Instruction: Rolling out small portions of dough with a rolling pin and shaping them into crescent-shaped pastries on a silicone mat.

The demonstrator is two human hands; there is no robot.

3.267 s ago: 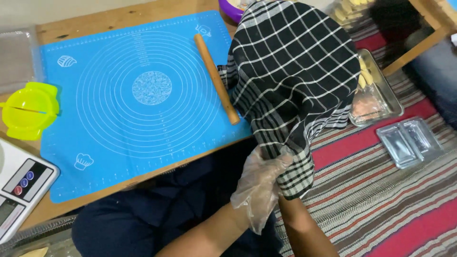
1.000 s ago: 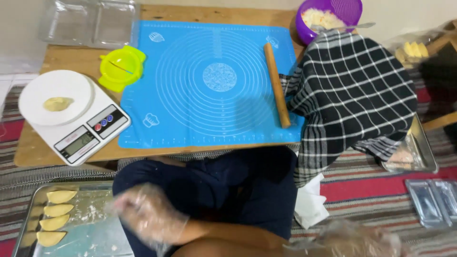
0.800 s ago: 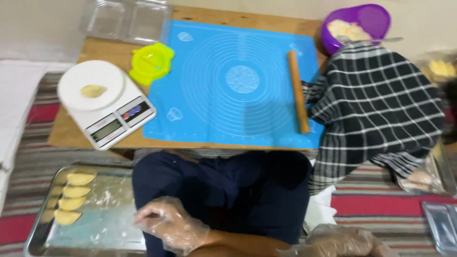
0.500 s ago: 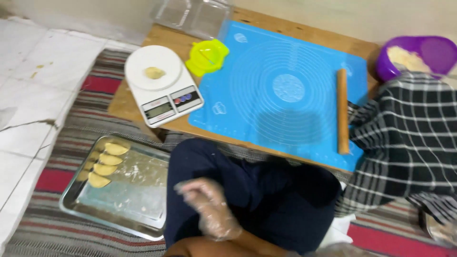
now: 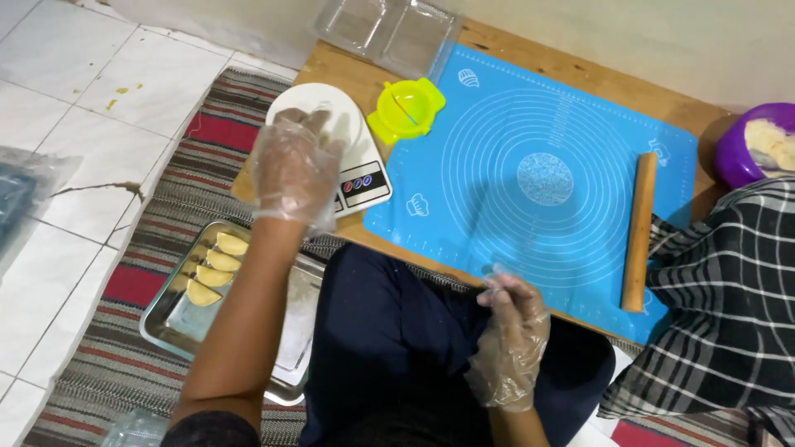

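**Left hand raised over the scale platform**

A change is seen against the earlier views: the left hand [image 5: 291, 172], in a clear plastic glove, was low over the lap and is now lifted over the round white platform of the white digital kitchen scale [image 5: 335, 153]. The small piece of dough that lay on that platform is now covered by the fingers, so whether it is being gripped cannot be told. The work is judged to have moved to the scale.

The low wooden counter [image 5: 571, 79] is largely covered by one blue silicone rolling mat printed with rings [image 5: 542, 178]. At the right edge one black-and-white checked cloth [image 5: 716, 306] is draped. On the striped rug at the left one shallow metal tray [image 5: 178, 327] is placed, and four pale folded half-moon pastries [image 5: 211, 266] are counted on it. At the far edge of the counter one clear plastic two-compartment container [image 5: 385, 33] is set. One wooden rolling pin [image 5: 639, 232] is laid along the mat's right side. One purple plastic bowl of pale dough [image 5: 758, 149] is partly cut off by the frame. One yellow-green plastic pastry press [image 5: 406, 109] is placed just beside the scale.

The right hand [image 5: 509, 339], also gloved, is held loosely curled and empty near the counter's front edge, well apart from the left.
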